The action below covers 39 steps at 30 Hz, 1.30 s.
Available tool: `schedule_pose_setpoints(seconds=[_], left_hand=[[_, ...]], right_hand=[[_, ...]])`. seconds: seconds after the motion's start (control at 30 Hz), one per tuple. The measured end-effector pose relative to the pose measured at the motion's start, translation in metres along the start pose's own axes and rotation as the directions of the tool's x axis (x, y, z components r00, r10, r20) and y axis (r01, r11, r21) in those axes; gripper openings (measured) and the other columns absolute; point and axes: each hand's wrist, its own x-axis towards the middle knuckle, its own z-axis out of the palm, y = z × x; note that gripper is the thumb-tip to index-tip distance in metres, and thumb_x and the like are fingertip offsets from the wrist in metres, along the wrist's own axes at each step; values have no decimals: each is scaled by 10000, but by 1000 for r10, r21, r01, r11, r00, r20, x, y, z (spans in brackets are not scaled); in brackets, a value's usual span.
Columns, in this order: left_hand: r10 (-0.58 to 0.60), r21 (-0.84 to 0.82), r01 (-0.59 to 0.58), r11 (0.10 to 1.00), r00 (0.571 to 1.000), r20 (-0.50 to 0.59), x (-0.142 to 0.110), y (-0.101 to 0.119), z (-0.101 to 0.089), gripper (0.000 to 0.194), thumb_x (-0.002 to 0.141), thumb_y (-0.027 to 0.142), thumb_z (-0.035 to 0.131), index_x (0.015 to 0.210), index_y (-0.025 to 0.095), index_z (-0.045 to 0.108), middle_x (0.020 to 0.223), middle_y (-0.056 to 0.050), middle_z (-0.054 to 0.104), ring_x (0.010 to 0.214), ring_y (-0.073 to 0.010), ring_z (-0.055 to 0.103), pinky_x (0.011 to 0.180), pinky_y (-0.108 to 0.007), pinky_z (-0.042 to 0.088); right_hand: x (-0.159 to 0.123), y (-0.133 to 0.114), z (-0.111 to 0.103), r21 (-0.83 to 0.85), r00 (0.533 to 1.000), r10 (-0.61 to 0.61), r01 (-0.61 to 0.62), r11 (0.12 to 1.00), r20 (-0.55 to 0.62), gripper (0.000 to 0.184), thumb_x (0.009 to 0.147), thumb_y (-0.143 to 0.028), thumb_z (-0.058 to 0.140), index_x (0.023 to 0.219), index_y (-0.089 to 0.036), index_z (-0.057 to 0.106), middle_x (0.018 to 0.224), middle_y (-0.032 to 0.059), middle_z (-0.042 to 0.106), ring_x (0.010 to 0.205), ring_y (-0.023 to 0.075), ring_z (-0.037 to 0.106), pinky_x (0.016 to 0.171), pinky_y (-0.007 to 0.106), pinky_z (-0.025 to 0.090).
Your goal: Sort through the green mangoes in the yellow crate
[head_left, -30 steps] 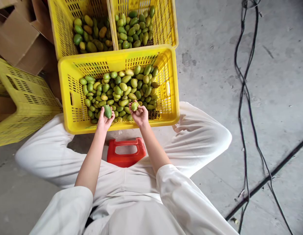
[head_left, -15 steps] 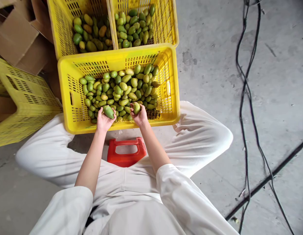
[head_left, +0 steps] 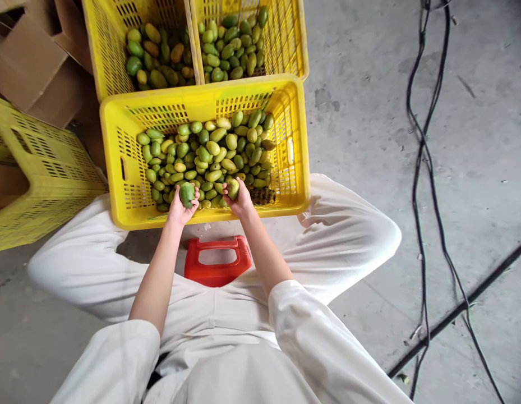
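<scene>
My left hand [head_left: 183,212] is curled around a green mango [head_left: 187,194], which shows above the fingers. A smaller yellow-green mango [head_left: 233,189] sits in the fingers of my right hand [head_left: 241,202]. Both hands are over the front part of a yellow plastic crate [head_left: 155,220], a short gap apart. Under and beyond them lies a heap of small mangoes [head_left: 212,148] in green and yellow tones, spread across the crate's bottom. The palms face up, so the undersides of both fruits are hidden.
Behind stand two more yellow crates, the left one [head_left: 111,50] and the right one [head_left: 285,39], holding mangoes. Another yellow crate [head_left: 54,168] and cardboard boxes [head_left: 28,62] are at the left. A red stool [head_left: 216,275] is under me; black cables [head_left: 420,140] cross the floor at right.
The mango in my left hand has been turned over in the fingers, and the one in my right hand has rotated too. Both hands stay nearly in place; the crates have not moved.
</scene>
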Motion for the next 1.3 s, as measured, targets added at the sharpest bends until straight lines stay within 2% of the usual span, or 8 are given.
schedule_pose_setpoints(seconds=[0.2,0.37,0.47,0.6,0.73,0.93,1.1,1.3], left_hand=[[6,-11,-6,1000,1000,-9,-1,2,3,539,984,635,380,959,170,651,762,-38,590,590,-74,539,427,-117,417],[29,33,-27,999,998,-58,-2,1,7,420,965,557,518,878,162,631,731,-22,591,592,-73,564,475,-127,459],[55,9,-55,998,998,-18,0,1,6,444,978,559,476,857,158,622,747,-40,603,662,-103,609,515,-156,483],[35,-7,-35,999,999,17,2,1,2,454,1008,542,394,922,172,642,788,-49,601,659,-104,584,499,-160,457],[2,12,-2,1000,1000,10,2,2,-1,352,1018,474,432,1123,235,668,786,-30,582,553,-79,480,381,-134,317],[73,5,-73,997,997,-3,1,3,-1,381,1046,415,338,1091,223,664,794,-43,618,527,-91,440,359,-163,283],[103,1,-103,995,995,18,1,1,1,388,1031,465,402,959,197,673,909,-78,683,740,-130,626,514,-177,445],[152,37,-154,987,987,60,-6,-3,-3,247,971,311,553,1182,293,680,948,-50,720,874,-170,700,833,-327,567]], right_hand=[[3,2,-1,-5,999,-45,45,999,-25,352,978,-498,519,823,-192,599,685,-4,663,473,81,521,384,176,419],[7,7,-2,-138,992,-96,85,987,-79,173,844,-322,745,833,-208,616,626,-52,612,508,83,572,452,165,500],[7,8,-1,-130,992,-104,93,987,-75,177,873,-323,711,809,-207,594,632,-28,643,535,97,590,470,172,516],[3,3,0,-55,999,-31,29,998,-43,338,984,-472,496,805,-199,583,668,31,682,515,109,571,365,168,419],[1,0,0,-14,999,-2,2,1000,33,335,982,-480,487,860,-192,606,715,17,687,403,58,418,288,152,265],[-2,1,2,58,990,-104,98,993,95,134,900,-336,656,877,-207,625,649,-51,588,467,61,458,362,163,347],[-4,0,2,86,987,-122,114,990,103,133,893,-240,650,781,-212,583,711,-36,644,514,67,461,413,162,380],[-9,-5,1,157,993,-54,37,987,107,153,917,-273,501,922,-204,638,826,21,715,552,97,515,454,185,434]])
